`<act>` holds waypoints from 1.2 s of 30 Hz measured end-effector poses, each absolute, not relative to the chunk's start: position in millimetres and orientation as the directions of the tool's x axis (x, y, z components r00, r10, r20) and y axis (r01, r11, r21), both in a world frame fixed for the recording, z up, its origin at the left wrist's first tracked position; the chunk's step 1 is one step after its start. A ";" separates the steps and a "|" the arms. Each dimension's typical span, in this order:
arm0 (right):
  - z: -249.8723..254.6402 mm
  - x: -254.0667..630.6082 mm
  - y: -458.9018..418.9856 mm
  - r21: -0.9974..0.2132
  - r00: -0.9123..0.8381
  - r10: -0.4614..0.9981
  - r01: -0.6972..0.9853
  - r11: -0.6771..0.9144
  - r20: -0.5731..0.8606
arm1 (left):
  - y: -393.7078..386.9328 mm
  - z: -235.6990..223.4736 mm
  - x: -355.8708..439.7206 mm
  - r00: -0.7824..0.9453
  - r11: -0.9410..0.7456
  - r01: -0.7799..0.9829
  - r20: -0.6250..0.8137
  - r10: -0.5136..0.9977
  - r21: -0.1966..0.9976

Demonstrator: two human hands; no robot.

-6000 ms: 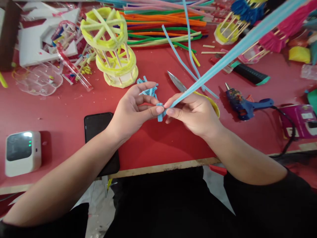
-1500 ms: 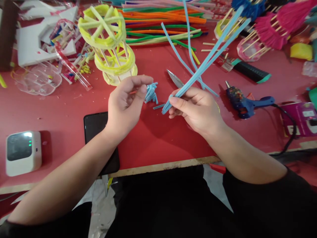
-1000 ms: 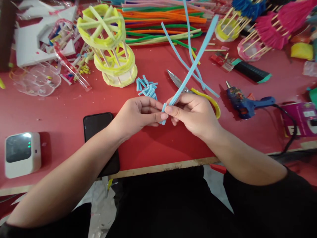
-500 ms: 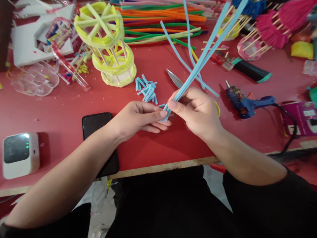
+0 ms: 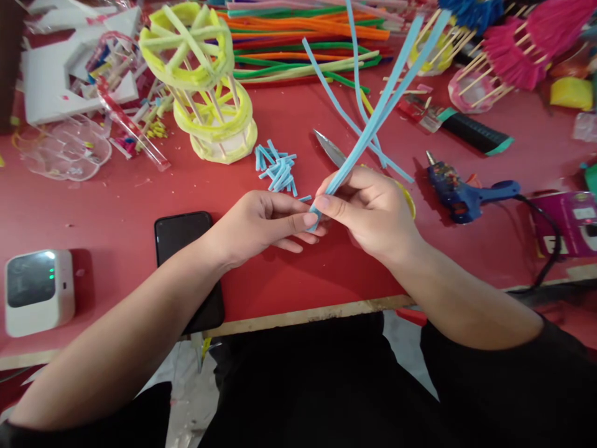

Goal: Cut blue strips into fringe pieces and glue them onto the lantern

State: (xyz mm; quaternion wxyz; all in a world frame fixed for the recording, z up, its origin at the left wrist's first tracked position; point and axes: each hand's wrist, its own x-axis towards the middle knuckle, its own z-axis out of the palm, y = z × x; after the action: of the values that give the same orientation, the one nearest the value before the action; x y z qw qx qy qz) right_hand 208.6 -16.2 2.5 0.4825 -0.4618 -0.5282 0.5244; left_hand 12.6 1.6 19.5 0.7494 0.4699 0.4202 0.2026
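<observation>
My right hand (image 5: 373,208) is closed on a small bundle of light-blue pipe cleaners (image 5: 373,124), whose long ends slant up and to the right. My left hand (image 5: 275,221) pinches the lower ends of the same bundle between thumb and fingers. Behind my right hand, a scissor blade (image 5: 329,148) and a yellow handle loop (image 5: 407,198) show; whether the hand touches these scissors is hidden. A pile of short cut blue pieces (image 5: 278,169) lies just beyond my left hand, with one loose piece (image 5: 305,198) close to its fingers.
A yellow two-tier frame (image 5: 208,87) stands behind the pile. Several coloured pipe cleaners (image 5: 303,50) lie at the back. To the right are a blue glue gun (image 5: 461,190) and a black-handled tool (image 5: 476,132). A phone (image 5: 184,230) lies under my left forearm, near a white device (image 5: 40,292).
The bundle's upper ends have swung slightly left and down. Its lower ends now sit closer together between my left thumb and fingers. The things on the table look unchanged.
</observation>
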 end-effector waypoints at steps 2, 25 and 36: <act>1.3 209.1 -16.4 -0.999 -0.101 0.994 0.004 0.039 0.038 | 1.1 19.7 13.2 0.558 0.462 0.091 -0.430 0.710 0.882; 5.4 218.7 -22.9 -0.711 -0.342 0.850 0.470 0.523 0.400 | -0.3 15.5 13.0 0.476 0.475 0.019 -0.426 0.769 0.880; -0.6 220.7 -21.6 -0.594 -0.401 0.772 0.494 0.635 0.492 | -1.4 13.4 13.6 0.481 0.464 -0.022 -0.398 0.782 0.886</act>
State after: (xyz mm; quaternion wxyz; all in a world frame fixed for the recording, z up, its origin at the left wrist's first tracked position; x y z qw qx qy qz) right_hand 220.7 -21.6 -0.6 0.3865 -0.3872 -0.8175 0.1801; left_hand 13.6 -1.4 13.4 0.7390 0.4408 0.4310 0.2717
